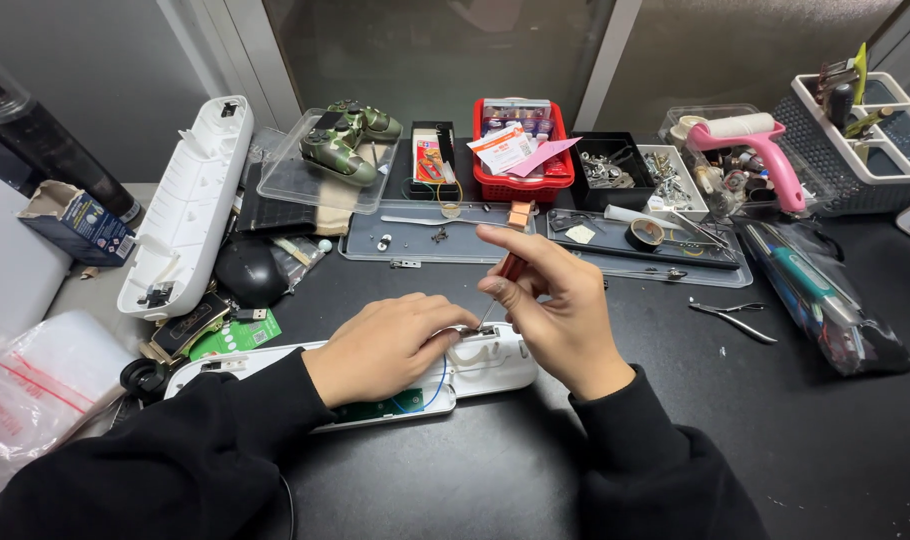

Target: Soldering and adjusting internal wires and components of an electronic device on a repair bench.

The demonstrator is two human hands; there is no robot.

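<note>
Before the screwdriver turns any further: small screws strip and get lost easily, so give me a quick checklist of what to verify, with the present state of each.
1. Left hand braces the open white casing: ok, it rests on top of it.
2. Right hand grips the screwdriver: ok, pinched in the fingers, tilted.
3. Tip seated in a screw head: cannot tell, hidden by the fingers.
4. Blue wire away from the tip: ok, it loops near the green circuit board.
5. Clear parts tray within reach: ok, right behind the hands.
</note>
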